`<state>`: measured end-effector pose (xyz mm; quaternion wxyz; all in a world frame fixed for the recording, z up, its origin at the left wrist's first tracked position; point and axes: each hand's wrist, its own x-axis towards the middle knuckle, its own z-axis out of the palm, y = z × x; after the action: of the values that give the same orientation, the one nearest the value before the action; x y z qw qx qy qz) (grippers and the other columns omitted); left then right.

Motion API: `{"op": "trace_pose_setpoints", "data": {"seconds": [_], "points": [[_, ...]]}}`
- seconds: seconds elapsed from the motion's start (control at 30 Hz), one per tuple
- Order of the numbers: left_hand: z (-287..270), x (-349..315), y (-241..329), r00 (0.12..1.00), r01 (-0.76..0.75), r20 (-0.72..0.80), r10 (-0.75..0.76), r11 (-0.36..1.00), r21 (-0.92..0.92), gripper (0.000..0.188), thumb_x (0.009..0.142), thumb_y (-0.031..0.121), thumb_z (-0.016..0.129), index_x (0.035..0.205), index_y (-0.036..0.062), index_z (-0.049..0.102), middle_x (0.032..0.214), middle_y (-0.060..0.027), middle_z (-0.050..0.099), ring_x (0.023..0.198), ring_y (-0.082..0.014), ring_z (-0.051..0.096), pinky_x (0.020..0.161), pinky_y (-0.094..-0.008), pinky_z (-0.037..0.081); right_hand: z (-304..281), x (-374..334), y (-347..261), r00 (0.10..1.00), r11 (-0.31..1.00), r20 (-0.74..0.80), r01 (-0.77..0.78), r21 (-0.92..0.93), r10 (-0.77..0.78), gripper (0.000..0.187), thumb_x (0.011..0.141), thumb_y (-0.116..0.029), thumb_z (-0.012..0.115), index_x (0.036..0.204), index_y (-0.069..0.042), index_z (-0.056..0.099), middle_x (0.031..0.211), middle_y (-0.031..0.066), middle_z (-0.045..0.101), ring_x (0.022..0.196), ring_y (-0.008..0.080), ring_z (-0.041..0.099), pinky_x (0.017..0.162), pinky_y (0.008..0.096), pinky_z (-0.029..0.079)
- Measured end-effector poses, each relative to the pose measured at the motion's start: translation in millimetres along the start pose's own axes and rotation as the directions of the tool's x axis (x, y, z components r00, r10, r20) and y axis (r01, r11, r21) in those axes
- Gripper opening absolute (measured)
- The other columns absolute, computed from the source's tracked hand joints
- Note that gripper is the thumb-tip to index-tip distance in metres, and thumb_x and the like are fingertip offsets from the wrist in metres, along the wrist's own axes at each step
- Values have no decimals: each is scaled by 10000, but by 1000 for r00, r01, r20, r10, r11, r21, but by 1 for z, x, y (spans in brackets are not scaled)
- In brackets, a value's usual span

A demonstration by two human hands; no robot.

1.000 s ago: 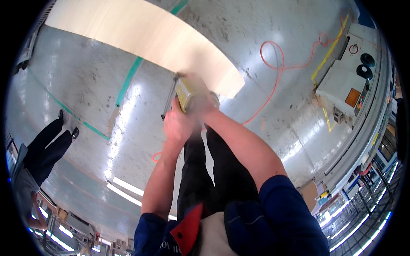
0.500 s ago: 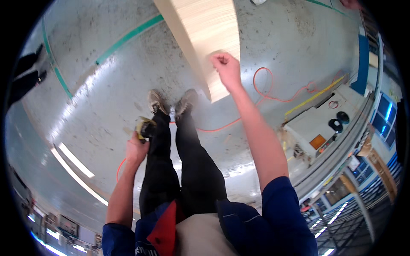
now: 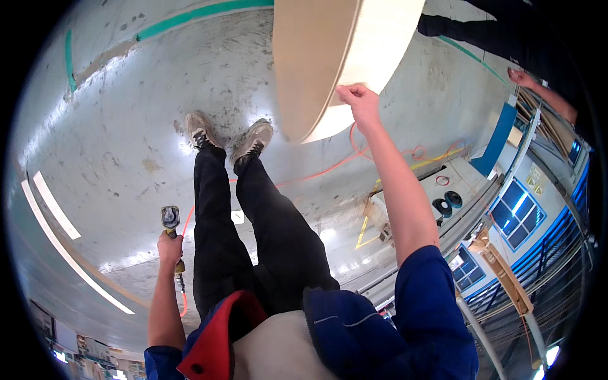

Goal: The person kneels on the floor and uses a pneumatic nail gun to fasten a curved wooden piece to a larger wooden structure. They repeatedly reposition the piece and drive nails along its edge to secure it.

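Note:
At my lower left, my left hand (image 3: 170, 246) is wrapped round the grip of an air tool (image 3: 170, 217) with a grey head. An orange air hose (image 3: 184, 304) runs from a yellowish fitting below that hand. Ahead of me stands a large wooden panel (image 3: 383, 41) with a pale wood-grain face and a broad tan side (image 3: 310, 63). My right hand (image 3: 360, 104) is closed, thumb and fingers pinched at the long edge where the two faces meet. How firmly it grips there I cannot tell.
More orange hose (image 3: 326, 170) crosses the grey floor behind my shoes (image 3: 254, 139). To the right are a pale platform (image 3: 465, 180) with black round pieces (image 3: 446, 204) and a blue panel (image 3: 497, 142). A dark-clothed person's hand (image 3: 522, 78) shows at upper right.
My right hand has come from over the pale face to the panel's edge. The tool in my left hand has swung left, away from my leg. More of the tan side shows.

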<state>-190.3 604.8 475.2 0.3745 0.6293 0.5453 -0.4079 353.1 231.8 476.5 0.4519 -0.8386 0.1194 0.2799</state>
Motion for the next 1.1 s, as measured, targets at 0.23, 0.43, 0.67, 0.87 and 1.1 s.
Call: {"op": "trace_pose_setpoints", "data": {"seconds": [0.23, 0.43, 0.67, 0.87, 1.1], "points": [[13, -2, 60, 973, -224, -19, 232, 954, 198, 395, 839, 193, 699, 1124, -72, 637, 998, -310, 727, 993, -496, 703, 876, -537, 569, -1, -10, 30, 1000, 999, 15, -22, -32, 23, 290, 912, -267, 867, 877, -6, 744, 806, 5, 701, 741, 76, 593, 707, 243, 484], [65, -53, 174, 822, -549, -6, 569, 796, 255, 541, 815, 180, 754, 1313, 35, 596, 1005, -295, 731, 985, -502, 696, 868, -564, 569, -1, -26, 70, 998, 997, 23, 52, -52, -51, 275, 891, -247, 875, 901, 9, 775, 811, 29, 733, 735, 86, 609, 696, 259, 497], [165, -112, 300, 609, -767, -64, 791, 607, 207, 544, 798, 138, 757, 1319, 109, 605, 964, -226, 748, 919, -452, 715, 824, -543, 575, -10, -23, 83, 993, 986, 39, 120, -113, -116, 276, 840, -262, 902, 876, -8, 800, 794, 62, 758, 709, 110, 641, 675, 296, 519], [217, -134, 365, 554, -778, -131, 822, 567, 269, 605, 760, 108, 751, 1344, 137, 596, 913, -197, 752, 872, -424, 724, 784, -521, 578, -8, -18, 82, 986, 965, 1, 163, -207, -166, 246, 804, -247, 905, 818, -20, 809, 756, 94, 769, 674, 170, 698, 679, 328, 556], [232, -121, 378, 483, -758, -180, 857, 513, 404, 599, 752, 102, 751, 1331, 157, 604, 853, -166, 752, 775, -388, 732, 703, -495, 579, -10, -15, 90, 947, 941, -10, 317, -121, -321, 193, 806, -209, 881, 809, -27, 815, 752, 123, 771, 674, 212, 738, 680, 351, 579]]}}
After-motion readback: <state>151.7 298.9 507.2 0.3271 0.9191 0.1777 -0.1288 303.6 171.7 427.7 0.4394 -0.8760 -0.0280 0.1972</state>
